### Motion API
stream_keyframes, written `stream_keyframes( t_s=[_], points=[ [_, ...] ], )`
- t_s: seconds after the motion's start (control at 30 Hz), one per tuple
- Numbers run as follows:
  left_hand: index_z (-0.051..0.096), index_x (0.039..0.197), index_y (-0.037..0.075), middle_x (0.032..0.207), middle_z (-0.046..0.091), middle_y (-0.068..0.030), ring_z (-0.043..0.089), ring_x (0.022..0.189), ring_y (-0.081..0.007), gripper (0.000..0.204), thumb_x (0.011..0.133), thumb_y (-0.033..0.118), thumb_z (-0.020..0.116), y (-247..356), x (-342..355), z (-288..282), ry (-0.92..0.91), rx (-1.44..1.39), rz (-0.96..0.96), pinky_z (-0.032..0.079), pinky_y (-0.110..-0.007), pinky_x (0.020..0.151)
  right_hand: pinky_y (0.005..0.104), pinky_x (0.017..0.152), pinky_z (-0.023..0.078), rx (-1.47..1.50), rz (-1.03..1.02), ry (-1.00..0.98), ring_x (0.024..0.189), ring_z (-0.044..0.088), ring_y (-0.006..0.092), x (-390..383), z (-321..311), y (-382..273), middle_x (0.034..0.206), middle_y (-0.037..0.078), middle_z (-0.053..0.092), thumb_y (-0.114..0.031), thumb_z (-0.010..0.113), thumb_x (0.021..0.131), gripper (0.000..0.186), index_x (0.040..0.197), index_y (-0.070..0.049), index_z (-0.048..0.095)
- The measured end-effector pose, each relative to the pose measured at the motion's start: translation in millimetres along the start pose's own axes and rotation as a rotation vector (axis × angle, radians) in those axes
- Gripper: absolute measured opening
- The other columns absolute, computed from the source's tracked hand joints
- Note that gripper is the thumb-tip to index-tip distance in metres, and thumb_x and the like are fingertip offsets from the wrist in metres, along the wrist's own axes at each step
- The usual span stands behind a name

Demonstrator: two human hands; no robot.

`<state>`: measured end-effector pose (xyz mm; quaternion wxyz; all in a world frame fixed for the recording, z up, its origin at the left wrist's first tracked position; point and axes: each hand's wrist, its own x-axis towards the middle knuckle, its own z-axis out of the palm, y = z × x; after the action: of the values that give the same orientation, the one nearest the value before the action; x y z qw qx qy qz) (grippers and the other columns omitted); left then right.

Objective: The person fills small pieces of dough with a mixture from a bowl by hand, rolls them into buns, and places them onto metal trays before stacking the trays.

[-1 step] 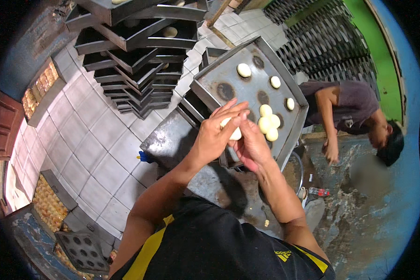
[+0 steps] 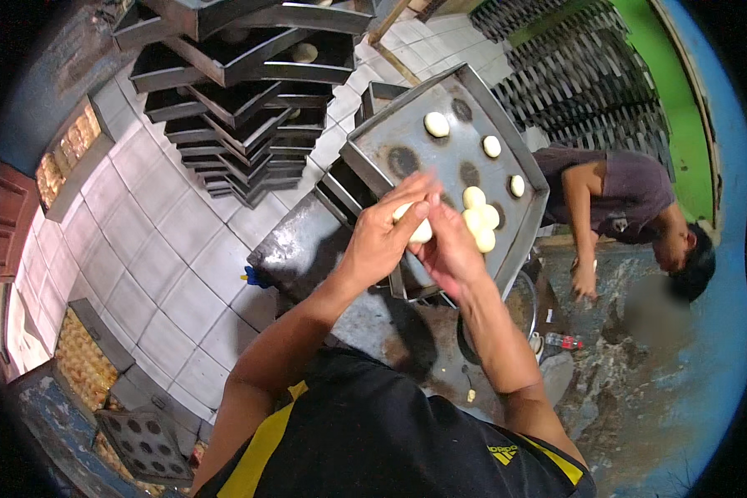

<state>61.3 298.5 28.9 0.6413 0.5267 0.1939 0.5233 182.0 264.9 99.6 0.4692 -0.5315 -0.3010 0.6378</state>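
Note:
Cupped between my two hands is a pale yellow ball of dough (image 2: 421, 231), partly covered by my fingers. My left hand (image 2: 384, 235) curls around its left side. From the right, my right hand (image 2: 451, 249) presses against it, its fingers blurred. Both hands hover over the near edge of a dark metal baking tray (image 2: 427, 170). Just right of my right hand, a cluster of several dough balls (image 2: 478, 217) rests on the tray. Farther back, separate dough balls (image 2: 436, 124) lie spaced apart among round dark stains.
Tall crisscrossed stacks of baking trays (image 2: 241, 91) rise at the far left. Filled trays (image 2: 83, 353) lie on the tiled floor at left. A co-worker (image 2: 614, 195) bends over the worn table (image 2: 606, 357) at right, near a clear bottle (image 2: 564, 341).
My fingers have shifted around the dough ball, which stays between my palms. The co-worker's hand has moved slightly nearer to me.

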Motion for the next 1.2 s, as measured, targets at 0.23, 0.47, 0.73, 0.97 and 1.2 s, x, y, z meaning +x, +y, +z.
stream_keyframes(
  t_s=[0.23,0.47,0.73,0.97,1.2],
  points=[
    [0.038,0.154,0.005,0.154,0.046,-0.0151,0.053,0.133,-0.0267,0.066,0.093,0.003,0.062,15,-1,-69,0.368,0.225,-0.007,0.043,-0.041,0.108,0.0477,0.095,0.049,-1.549,-0.665,0.151,0.11,0.06,0.0409,133,-59,0,0.125,0.025,0.06,-0.029,0.064,0.099,0.046,0.122,0.009,0.055],
    [0.049,0.148,0.006,0.143,0.056,-0.0164,0.059,0.126,-0.0263,0.06,0.089,-0.002,0.06,22,-37,-99,0.487,0.499,-0.17,0.05,-0.039,0.1,0.05,0.123,0.02,-1.62,-0.696,-0.019,0.149,0.024,0.0445,176,-69,36,0.16,0.028,0.027,-0.028,0.047,0.105,0.055,0.146,0.008,0.04],
    [0.052,0.142,0.002,0.141,0.057,-0.0163,0.061,0.122,-0.0266,0.055,0.088,-0.004,0.061,27,-11,-84,0.303,0.506,0.124,0.049,-0.038,0.099,0.0438,0.125,0.009,-1.452,-0.554,-0.076,0.155,0.014,0.034,185,-85,-5,0.167,0.022,0.014,-0.058,0.026,0.106,0.081,0.158,0.003,0.019],
    [0.062,0.13,0.001,0.133,0.062,-0.0179,0.059,0.124,-0.0339,0.042,0.088,0.002,0.065,38,7,-44,-0.024,0.642,0.151,0.046,-0.041,0.106,0.037,0.113,0.038,-0.576,-0.082,-0.183,0.128,0.057,0.0231,169,-134,-88,0.133,0.011,0.065,-0.051,0.045,0.106,0.061,0.143,-0.004,0.052],
    [0.065,0.125,0.006,0.131,0.062,-0.0154,0.061,0.118,-0.0336,0.037,0.091,0.019,0.07,13,30,57,-0.363,0.772,0.367,0.05,-0.042,0.098,0.0293,0.087,0.051,-0.813,0.095,0.198,0.096,0.064,0.0128,26,-287,-29,0.11,0.005,0.073,-0.026,0.075,0.093,0.039,0.123,-0.003,0.071]
  ],
)
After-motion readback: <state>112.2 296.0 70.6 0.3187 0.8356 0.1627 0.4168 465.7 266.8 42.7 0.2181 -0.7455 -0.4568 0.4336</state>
